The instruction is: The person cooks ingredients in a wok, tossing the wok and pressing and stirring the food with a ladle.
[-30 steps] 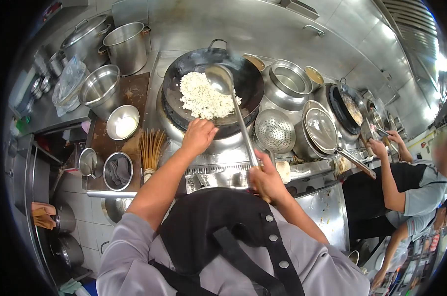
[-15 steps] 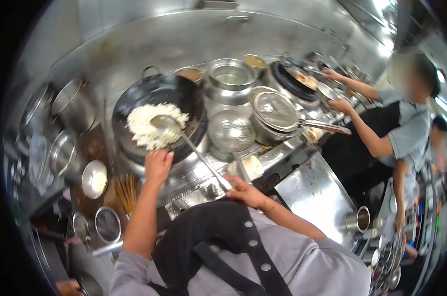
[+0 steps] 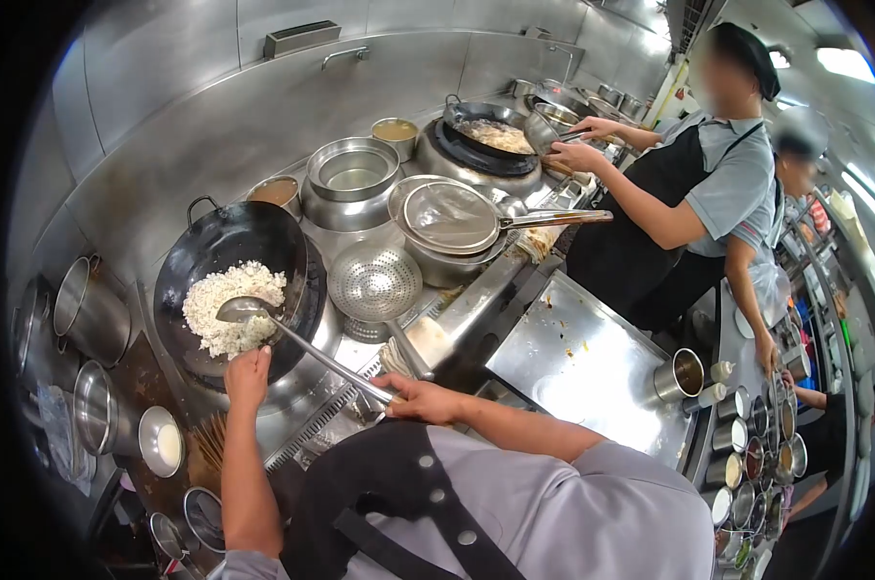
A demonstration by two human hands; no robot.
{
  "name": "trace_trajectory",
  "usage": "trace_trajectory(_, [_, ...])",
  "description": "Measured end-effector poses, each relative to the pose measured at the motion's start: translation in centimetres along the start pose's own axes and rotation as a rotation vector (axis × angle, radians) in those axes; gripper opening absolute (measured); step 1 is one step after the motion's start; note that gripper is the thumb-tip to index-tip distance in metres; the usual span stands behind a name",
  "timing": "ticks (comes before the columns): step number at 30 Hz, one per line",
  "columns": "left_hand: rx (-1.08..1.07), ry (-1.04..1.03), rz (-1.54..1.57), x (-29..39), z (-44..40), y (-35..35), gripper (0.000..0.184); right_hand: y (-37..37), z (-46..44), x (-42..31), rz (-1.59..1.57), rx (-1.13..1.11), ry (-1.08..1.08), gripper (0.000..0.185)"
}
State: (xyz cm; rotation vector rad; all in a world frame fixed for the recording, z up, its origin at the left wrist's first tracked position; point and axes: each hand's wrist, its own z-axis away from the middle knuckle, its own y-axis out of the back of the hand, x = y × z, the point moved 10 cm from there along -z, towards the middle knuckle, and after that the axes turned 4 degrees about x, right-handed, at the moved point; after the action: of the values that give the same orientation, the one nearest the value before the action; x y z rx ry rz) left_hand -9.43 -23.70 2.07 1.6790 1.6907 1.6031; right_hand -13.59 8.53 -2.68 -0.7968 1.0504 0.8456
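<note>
White rice [image 3: 227, 302] lies in a black wok [image 3: 229, 230] on the stove at the left. My left hand [image 3: 248, 377] is closed at the wok's near edge; what its fingers grip there is too hidden to name. My right hand [image 3: 421, 399] is wrapped round the handle end of a long metal ladle [image 3: 326, 360]. The ladle's bowl rests in the rice, tilted, with some rice beside and below it.
A perforated skimmer [image 3: 374, 280], a strainer [image 3: 451, 217] on a pot and a round pot [image 3: 352, 169] stand right of the wok. A metal counter [image 3: 592, 358] is at the right. A co-worker [image 3: 688, 184] holds a pan over another wok [image 3: 486, 135].
The view has swung to the right, so the wok now appears further left. The ladle's bowl has come down from above the rice into it. The co-workers show more fully.
</note>
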Motion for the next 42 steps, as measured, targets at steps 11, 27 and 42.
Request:
trace_trajectory(11, [0.091,-0.273,0.031,7.2,1.7,5.6,0.039,1.1,7.1,-9.3,0.471,-0.073,-0.207,0.061])
trace_trajectory(27, [0.060,-0.167,-0.131,7.8,5.5,6.9,0.042,1.4,7.6,-11.9,0.665,0.072,-0.202,0.060])
trace_trajectory(42, [0.083,-0.130,-0.113,6.5,4.2,5.3,0.046,1.1,8.2,-10.7,0.715,0.125,-0.161,0.063])
